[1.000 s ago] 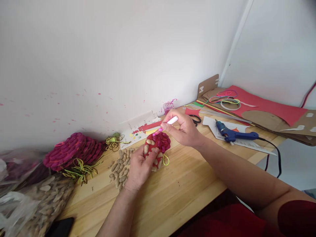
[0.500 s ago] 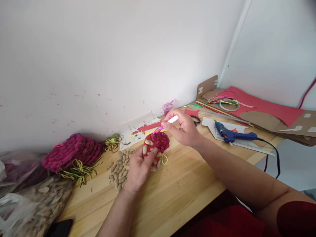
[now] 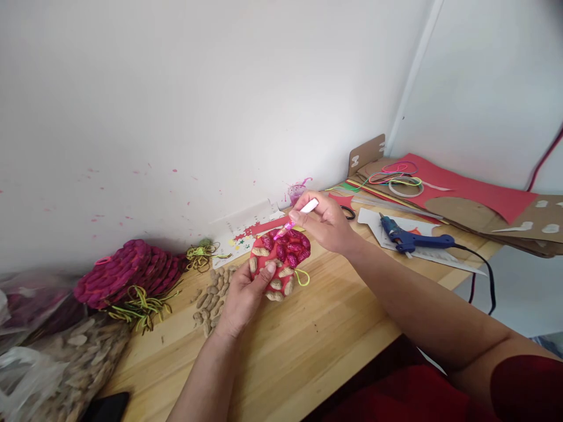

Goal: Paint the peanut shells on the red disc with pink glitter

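My left hand [image 3: 243,296] grips a round red disc [image 3: 281,261] covered with peanut shells, some painted pink, and holds it tilted above the wooden table [image 3: 316,340]. A yellow-green loop hangs from the disc's right edge. My right hand [image 3: 328,223] pinches a thin brush [image 3: 295,220] with a white handle and pink tip, the tip touching the disc's upper shells. Loose peanuts [image 3: 211,299] lie on the table just left of my left hand.
A stack of pink painted discs [image 3: 129,272] with yellow-green cords lies at left, bags of peanuts [image 3: 74,357] in front. A blue glue gun [image 3: 409,237] lies on white paper at right, with scissors [image 3: 348,212], red paper and cardboard [image 3: 466,199] behind.
My left hand has lifted and turned the disc up and rightward, so more of its face shows. My right hand with the brush has stayed at the disc's top edge.
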### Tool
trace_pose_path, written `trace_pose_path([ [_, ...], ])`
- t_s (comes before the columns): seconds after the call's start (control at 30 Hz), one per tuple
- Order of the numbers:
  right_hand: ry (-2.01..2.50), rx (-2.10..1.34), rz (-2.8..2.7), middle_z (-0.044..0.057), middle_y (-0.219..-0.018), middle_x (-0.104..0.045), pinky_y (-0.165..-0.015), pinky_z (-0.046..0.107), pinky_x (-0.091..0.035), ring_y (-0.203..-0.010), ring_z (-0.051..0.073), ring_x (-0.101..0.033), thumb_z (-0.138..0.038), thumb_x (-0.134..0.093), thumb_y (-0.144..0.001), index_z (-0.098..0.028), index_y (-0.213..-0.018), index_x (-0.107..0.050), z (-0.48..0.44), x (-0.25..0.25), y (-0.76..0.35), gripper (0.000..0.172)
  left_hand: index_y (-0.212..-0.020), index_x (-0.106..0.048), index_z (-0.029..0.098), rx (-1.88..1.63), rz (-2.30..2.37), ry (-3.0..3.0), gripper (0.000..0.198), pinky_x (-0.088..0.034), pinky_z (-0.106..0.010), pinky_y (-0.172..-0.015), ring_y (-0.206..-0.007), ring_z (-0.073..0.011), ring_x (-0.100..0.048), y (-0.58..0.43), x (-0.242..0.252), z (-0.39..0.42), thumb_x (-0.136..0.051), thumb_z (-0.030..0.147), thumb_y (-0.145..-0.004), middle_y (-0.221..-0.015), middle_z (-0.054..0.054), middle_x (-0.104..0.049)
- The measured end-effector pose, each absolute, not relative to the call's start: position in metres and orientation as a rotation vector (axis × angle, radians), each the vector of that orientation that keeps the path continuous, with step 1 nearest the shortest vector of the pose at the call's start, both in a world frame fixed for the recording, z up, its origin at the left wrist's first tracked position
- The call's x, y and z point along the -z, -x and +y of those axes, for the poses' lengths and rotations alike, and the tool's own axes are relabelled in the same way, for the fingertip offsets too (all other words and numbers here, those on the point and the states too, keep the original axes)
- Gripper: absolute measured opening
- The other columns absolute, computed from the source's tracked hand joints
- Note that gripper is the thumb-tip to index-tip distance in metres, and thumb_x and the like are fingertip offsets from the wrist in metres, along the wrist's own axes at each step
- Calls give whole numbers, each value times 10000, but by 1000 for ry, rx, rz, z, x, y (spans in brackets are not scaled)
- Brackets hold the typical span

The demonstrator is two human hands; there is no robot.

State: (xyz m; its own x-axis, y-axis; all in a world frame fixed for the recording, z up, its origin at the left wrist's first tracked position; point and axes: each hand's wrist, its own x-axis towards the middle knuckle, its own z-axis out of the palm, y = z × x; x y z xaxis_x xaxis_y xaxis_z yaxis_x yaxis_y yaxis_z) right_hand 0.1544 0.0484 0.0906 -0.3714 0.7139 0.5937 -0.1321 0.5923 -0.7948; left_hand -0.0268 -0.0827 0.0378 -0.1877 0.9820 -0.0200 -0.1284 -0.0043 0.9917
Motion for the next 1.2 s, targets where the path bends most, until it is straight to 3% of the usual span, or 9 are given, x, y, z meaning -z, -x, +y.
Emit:
trace_pose_path([
  [0.2, 483, -1043, -1694, -34, -716, -569, -624, 284, -379, -660, 128, -493, -498, -773, -850, -215, -814, -587, 50, -89, -153, 341, -911, -672, 164, -1391, 1297, -1002, 419, -447, -217, -433, -440, -110, -535, 29, -41, -80, -857, 511, -767, -595, 10, -648],
  [0.47, 504, -1097, -1672, -47, -687, -506, -580, 272, -339, -621, 117, -422, -550, -788, -818, -217, -822, -577, 51, -86, -151, 394, -1014, -690, 171, -1510, 1276, -745, 515, -393, -178, -370, -420, -87, -509, 27, -42, -78, -899, 519, -697, -596, 57, -597],
  [0.9, 486, -967, -1814, -23, -726, -584, -616, 286, -378, -676, 137, -517, -386, -701, -905, -215, -819, -578, 47, -88, -152, 227, -968, -737, 155, -1624, 1275, -596, 497, -354, -189, -353, -424, -89, -539, 29, -44, -72, -935, 457, -625, -685, 10, -711],
  [1.2, 441, -770, -1865, -16, -761, -646, -687, 296, -435, -703, 140, -572, -336, -713, -913, -214, -853, -602, 42, -91, -155, 176, -768, -684, 155, -1614, 1247, -523, 439, -162, -180, -296, -314, -29, -295, 29, -50, -72, -964, 419, -556, -459, 91, -492],
])
